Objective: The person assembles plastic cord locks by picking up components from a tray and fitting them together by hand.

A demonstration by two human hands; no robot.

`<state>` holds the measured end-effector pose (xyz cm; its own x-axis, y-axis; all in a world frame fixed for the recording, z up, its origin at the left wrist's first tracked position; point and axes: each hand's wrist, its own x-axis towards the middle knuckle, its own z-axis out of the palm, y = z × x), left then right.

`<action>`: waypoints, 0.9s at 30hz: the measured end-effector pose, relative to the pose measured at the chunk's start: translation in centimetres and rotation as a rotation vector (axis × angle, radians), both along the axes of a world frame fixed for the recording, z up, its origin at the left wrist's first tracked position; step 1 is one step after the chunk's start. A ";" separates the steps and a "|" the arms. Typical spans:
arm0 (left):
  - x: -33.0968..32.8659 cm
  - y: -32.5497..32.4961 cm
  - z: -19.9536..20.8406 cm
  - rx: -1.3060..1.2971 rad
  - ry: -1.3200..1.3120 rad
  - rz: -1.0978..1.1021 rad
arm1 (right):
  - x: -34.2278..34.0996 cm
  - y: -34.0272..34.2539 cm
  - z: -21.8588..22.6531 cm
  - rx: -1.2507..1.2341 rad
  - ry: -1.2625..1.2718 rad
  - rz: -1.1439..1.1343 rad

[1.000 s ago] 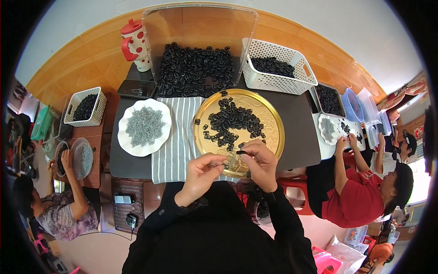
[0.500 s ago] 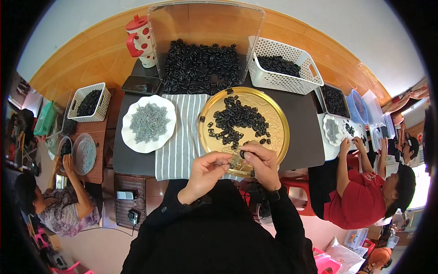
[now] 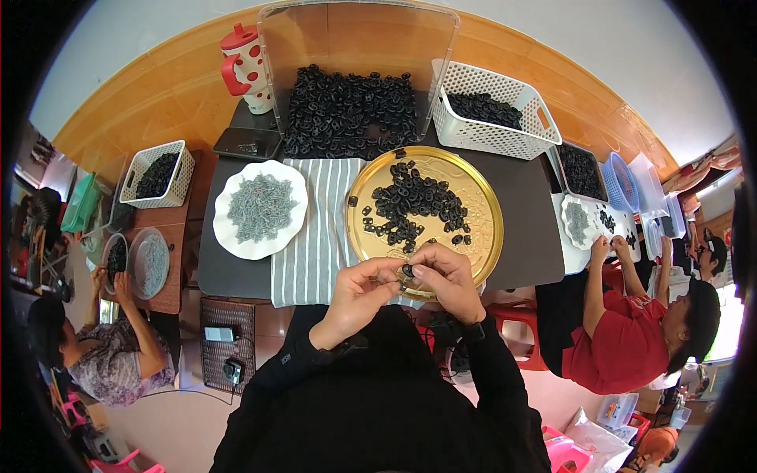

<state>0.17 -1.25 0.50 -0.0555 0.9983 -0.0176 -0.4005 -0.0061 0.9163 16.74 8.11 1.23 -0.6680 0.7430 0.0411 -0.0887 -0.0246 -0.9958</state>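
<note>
Over the near edge of a round gold tray point(image 3: 490, 244), my two hands meet. Between the fingertips of my right hand point(image 3: 448, 282) is a small black plastic piece point(image 3: 408, 270). My left hand point(image 3: 361, 296) is closed in a pinch right beside that piece; whatever its fingers hold is too small to make out. A loose heap of similar black pieces point(image 3: 418, 201) lies on the tray beyond my hands. To the left, a white scalloped plate point(image 3: 224, 236) bears a pile of small grey screw-like parts point(image 3: 264, 206).
A grey striped cloth point(image 3: 311, 260) lies between plate and tray. Behind stand a clear bin point(image 3: 355, 47) of black pieces, a white basket point(image 3: 505, 142), a dark flat tray point(image 3: 246, 143) and a red-dotted tumbler point(image 3: 251, 71). People work at tables left and right.
My right hand has moved slightly left, bringing the black piece up against my left fingertips. The whole view has shifted a little.
</note>
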 end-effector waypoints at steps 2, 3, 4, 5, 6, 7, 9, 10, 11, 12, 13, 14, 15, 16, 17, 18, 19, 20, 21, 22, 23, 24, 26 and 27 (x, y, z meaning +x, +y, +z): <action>0.0 -0.1 0.2 -0.002 0.006 0.007 | 0.0 -0.1 -0.1 0.008 0.000 -0.001; 0.1 -0.1 0.2 -0.006 0.011 0.013 | 0.0 -0.1 0.0 0.008 0.000 -0.001; 0.1 -0.1 0.2 -0.005 0.011 0.013 | 0.0 -0.1 0.1 0.016 -0.013 0.015; 0.1 -0.1 0.2 -0.006 0.011 0.015 | 0.1 -0.1 0.1 0.024 -0.026 0.030; 0.1 -0.1 0.1 -0.007 0.011 0.017 | 0.1 -0.1 0.1 0.025 -0.026 0.030; 0.2 -0.1 0.1 -0.006 0.012 0.017 | 0.1 -0.1 0.0 0.041 -0.025 0.036; 0.3 -0.1 -0.1 -0.016 0.013 0.038 | 0.1 -0.2 0.2 0.057 -0.023 0.041; 0.3 -0.2 -0.2 -0.016 0.014 0.039 | 0.0 -0.2 0.3 0.067 -0.024 0.048; 0.3 -0.2 -0.3 -0.010 0.010 0.049 | -0.1 -0.3 0.4 0.076 -0.026 0.054; 0.3 -0.3 -0.4 -0.005 0.006 0.058 | -0.2 -0.4 0.3 0.076 -0.025 0.055; 0.4 -0.3 -0.5 -0.004 0.006 0.059 | -0.3 -0.5 0.2 0.074 -0.014 0.044; 0.4 -0.3 -0.6 -0.005 0.009 0.070 | -0.3 -0.6 0.1 0.071 -0.003 0.033; 0.5 -0.3 -0.7 -0.005 0.011 0.081 | -0.3 -0.7 0.1 0.071 -0.003 0.033; 0.5 -0.3 -0.7 -0.005 0.011 0.081 | -0.3 -0.7 0.1 0.083 -0.012 0.019; 0.6 -0.3 -0.8 0.001 0.016 0.093 | -0.4 -0.8 0.0 0.095 -0.022 0.004; 0.7 -0.3 -0.8 0.006 0.021 0.105 | -0.4 -0.8 -0.1 0.095 -0.022 0.004; 0.8 -0.3 -0.9 0.007 0.021 0.105 | -0.4 -0.9 -0.2 0.116 -0.010 -0.006; 0.9 -0.4 -0.9 0.009 0.011 0.127 | -0.4 -0.9 -0.3 0.136 0.003 -0.017; 1.0 -0.4 -1.0 0.011 0.001 0.149 | -0.4 -1.0 -0.4 0.137 0.003 -0.017; 1.1 -0.4 -0.9 0.011 0.001 0.148 | -0.4 -1.0 -0.4 0.162 0.014 -0.020; 1.1 -0.4 -0.9 0.018 -0.002 0.164 | -0.5 -1.1 -0.4 0.188 0.026 -0.023; 1.2 -0.5 -0.9 0.025 -0.004 0.180 | -0.5 -1.1 -0.4 0.188 0.026 -0.023; 1.2 -0.4 -1.2 0.061 -0.005 0.191 | -0.6 -1.1 -0.4 0.316 0.038 -0.034; 1.2 -0.4 -1.3 0.096 -0.006 0.201 | -0.6 -1.3 -0.3 0.317 0.039 -0.035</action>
<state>1.32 -1.68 -0.80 -0.2534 0.9643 0.0765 -0.3876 -0.1737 0.9053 16.14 6.80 0.90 -0.6360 0.7115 0.2988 -0.1219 0.2897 -0.9493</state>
